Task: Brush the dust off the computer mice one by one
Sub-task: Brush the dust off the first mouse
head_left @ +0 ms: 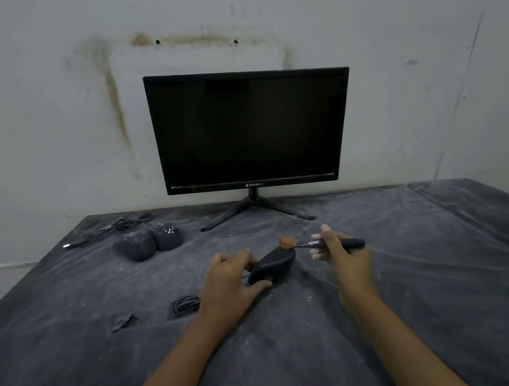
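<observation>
Head view: the left hand (231,279) gripped a black mouse (273,266) at mid-table, tilted up. The right hand (340,252) pinched a brush (317,243), its orange tip against the mouse's far end. Two dusty mice (134,246) lay side by side, far left.

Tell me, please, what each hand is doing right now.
Left hand: grips the black computer mouse.
Right hand: holds the brush by its handle.
</observation>
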